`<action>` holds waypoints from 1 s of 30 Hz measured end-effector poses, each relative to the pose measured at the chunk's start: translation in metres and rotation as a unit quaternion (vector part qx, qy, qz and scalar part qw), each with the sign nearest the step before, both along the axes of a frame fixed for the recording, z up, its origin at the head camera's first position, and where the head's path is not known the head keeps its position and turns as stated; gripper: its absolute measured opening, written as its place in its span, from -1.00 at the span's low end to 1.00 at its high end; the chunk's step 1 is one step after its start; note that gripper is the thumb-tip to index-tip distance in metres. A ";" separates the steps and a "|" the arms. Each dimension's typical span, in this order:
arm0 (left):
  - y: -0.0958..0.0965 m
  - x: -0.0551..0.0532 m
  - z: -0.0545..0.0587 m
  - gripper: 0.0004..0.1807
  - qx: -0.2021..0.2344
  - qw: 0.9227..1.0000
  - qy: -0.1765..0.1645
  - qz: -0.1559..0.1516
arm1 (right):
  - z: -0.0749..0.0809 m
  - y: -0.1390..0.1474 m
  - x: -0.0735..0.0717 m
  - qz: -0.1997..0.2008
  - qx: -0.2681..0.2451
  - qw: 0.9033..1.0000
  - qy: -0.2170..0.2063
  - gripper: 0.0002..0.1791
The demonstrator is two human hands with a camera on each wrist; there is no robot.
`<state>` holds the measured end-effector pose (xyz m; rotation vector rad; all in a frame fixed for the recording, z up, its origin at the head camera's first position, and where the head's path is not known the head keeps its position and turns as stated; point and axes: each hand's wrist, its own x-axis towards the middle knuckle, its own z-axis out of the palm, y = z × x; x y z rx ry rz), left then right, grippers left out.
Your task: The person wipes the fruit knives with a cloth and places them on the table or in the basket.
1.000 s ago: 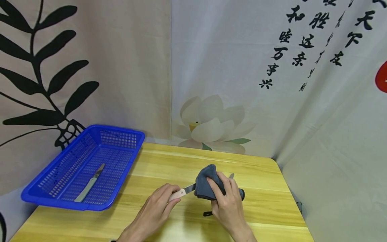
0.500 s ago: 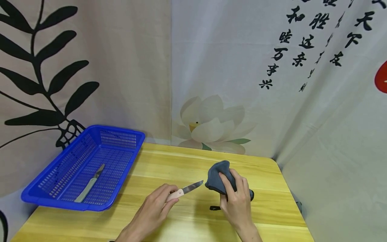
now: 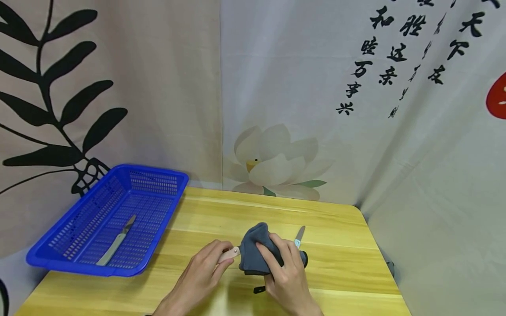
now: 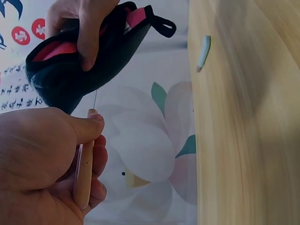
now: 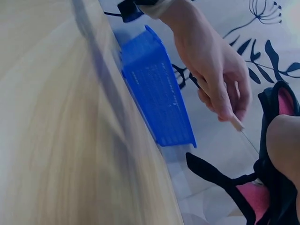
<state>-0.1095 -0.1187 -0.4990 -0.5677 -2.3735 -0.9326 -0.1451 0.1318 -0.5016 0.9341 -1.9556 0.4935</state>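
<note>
My left hand (image 3: 199, 274) grips the pale handle of a small knife (image 3: 229, 254), which points right. My right hand (image 3: 288, 274) pinches a grey-blue cloth (image 3: 253, 252) with black edging and a black loop. The cloth covers nearly the whole blade in the head view. In the left wrist view, the cloth (image 4: 112, 61) shows a pink inner side, and a thin strip of blade shows between it and the handle. Behind my right hand, a second knife (image 3: 300, 235) with a pale handle lies on the table, partly hidden in the head view.
A blue plastic basket (image 3: 33, 259) stands at the table's left, with another pale-handled knife (image 3: 116, 243) lying in it. The wooden table (image 3: 348, 263) ends at a printed curtain (image 3: 178, 109) behind and to the right.
Half a second ago the cloth was off to the right and the blade was bare. My right hand has since moved left, bringing the cloth over the blade. My left hand stays nearly still.
</note>
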 end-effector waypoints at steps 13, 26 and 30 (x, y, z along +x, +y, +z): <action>0.001 0.002 0.000 -0.63 -0.002 1.000 0.009 -0.025 | -0.004 -0.004 0.005 -0.018 0.050 0.998 -0.033 -0.41; 0.000 0.002 -0.001 -0.68 0.000 0.999 0.032 -0.025 | -0.001 0.006 -0.001 -0.028 0.042 0.998 -0.040 -0.28; -0.001 0.002 -0.002 -0.68 0.003 0.999 0.033 -0.025 | -0.001 0.009 -0.004 -0.033 0.040 0.998 -0.041 -0.27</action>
